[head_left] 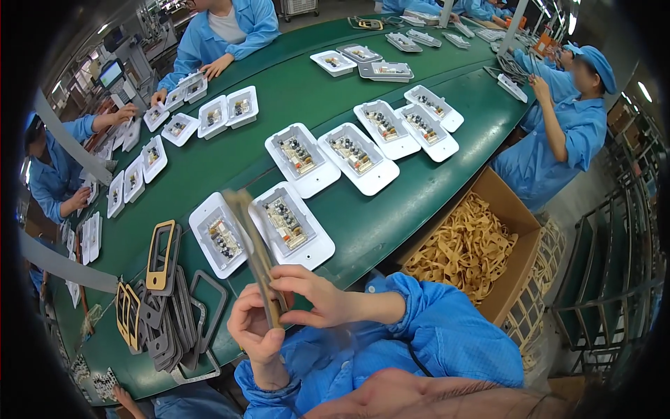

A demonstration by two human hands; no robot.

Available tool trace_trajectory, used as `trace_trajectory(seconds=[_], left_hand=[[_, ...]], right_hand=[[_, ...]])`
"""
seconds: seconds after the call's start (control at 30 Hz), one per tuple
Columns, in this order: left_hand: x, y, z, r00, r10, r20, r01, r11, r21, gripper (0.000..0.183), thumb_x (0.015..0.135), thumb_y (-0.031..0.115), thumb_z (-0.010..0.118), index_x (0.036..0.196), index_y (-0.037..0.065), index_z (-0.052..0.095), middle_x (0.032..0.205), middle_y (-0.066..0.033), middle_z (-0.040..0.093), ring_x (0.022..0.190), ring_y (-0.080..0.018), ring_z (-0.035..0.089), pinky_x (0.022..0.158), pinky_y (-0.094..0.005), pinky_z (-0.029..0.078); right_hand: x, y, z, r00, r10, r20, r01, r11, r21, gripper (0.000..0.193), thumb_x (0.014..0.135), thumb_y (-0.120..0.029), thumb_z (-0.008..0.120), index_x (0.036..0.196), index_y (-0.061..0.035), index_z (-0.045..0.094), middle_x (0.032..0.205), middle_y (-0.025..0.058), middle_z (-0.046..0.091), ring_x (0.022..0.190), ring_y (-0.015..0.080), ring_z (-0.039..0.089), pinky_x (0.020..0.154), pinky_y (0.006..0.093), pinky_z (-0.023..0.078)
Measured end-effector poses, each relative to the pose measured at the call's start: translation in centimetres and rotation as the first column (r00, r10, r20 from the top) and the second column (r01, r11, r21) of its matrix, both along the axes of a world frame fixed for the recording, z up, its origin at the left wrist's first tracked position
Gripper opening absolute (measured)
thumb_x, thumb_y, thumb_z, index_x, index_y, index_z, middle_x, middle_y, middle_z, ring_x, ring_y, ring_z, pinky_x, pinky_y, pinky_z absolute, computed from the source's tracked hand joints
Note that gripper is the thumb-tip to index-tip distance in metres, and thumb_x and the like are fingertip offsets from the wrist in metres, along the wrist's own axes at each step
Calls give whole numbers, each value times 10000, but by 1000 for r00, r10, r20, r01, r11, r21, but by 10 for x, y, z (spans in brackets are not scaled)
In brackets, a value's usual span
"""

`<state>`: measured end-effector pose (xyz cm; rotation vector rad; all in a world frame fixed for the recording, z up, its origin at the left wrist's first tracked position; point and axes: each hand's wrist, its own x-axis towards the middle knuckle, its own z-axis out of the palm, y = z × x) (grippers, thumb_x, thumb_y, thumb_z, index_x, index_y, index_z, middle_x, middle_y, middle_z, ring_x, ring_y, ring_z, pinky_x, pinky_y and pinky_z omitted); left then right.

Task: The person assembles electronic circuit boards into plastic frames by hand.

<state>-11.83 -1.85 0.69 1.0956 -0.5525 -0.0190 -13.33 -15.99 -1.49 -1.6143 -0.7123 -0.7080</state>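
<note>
Both closed: our left hand (255, 320) and right hand (310, 297) pinch one edge-on grey-and-tan frame (256, 241) by its near end, long axis pointing away, toward white circuit-board housings (310, 246).

Electronics assembly factory: before me stretched one green conveyor belt (380, 220), bearing white housings (377, 180) with circuit boards (354, 154); workers (227, 26) in blue smocks (555, 178) lined it.

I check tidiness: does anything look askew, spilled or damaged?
Gray frames lie heaped at uneven angles on the green table, lower left, less orderly than the white housings. Yellow strips are tangled inside the carton. No clear damage shows.
</note>
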Motion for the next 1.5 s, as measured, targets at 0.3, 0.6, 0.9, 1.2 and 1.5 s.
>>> trace_trajectory(seconds=[0.3, 0.6, 0.9, 1.2, 1.5], left_hand=[[-4, 71, 15, 769, 595, 233, -567, 804, -181, 427, 786, 278, 563, 1088, -2, 449, 1029, -190, 501, 993, -260, 471, 796, -372, 447], [-9, 54, -4, 718, 614, 328, -664, 746, 59, 383, 767, 153, 611, 1063, -40, 462, 1083, -182, 497, 943, -245, 532, 774, -322, 471], [-27, -3, -12, 973, 233, 5, -233, 971, 51, 364, 720, 178, 701, 894, 4, 433, 1024, -275, 539, 973, -296, 534, 866, -373, 414], [-32, -10, 3, 971, 193, 141, -227, 931, 285, 265, 799, 211, 614, 856, -22, 501, 1041, -252, 550, 954, -299, 550, 838, -374, 431], [-34, -5, 17, 924, 217, 315, -346, 824, 449, 129, 767, 63, 609, 823, -34, 544, 984, -204, 587, 886, -290, 592, 795, -364, 463]], right_hand=[[64, 55, -6, 813, 484, -322, -292, 819, 494, 489, 819, -7, 496, 1266, -36, 301, 1157, 119, 405, 972, 178, 475, 797, 302, 420], [53, 61, -24, 975, -217, -42, 209, 967, -149, 517, 711, -57, 645, 1177, -19, 425, 1205, 202, 366, 1026, 320, 464, 794, 337, 453], [-20, 16, 10, 992, -108, 70, 113, 991, -71, 440, 625, -66, 698, 993, -40, 459, 898, 136, 553, 716, 291, 564, 555, 332, 461], [-29, -6, 11, 990, -128, 55, 130, 990, -53, 425, 645, -45, 689, 992, -38, 445, 873, 135, 565, 663, 289, 566, 497, 347, 442], [-28, -5, 14, 993, -117, 5, 117, 992, -55, 390, 655, -64, 680, 963, -42, 443, 854, 139, 556, 690, 311, 562, 529, 354, 450]])
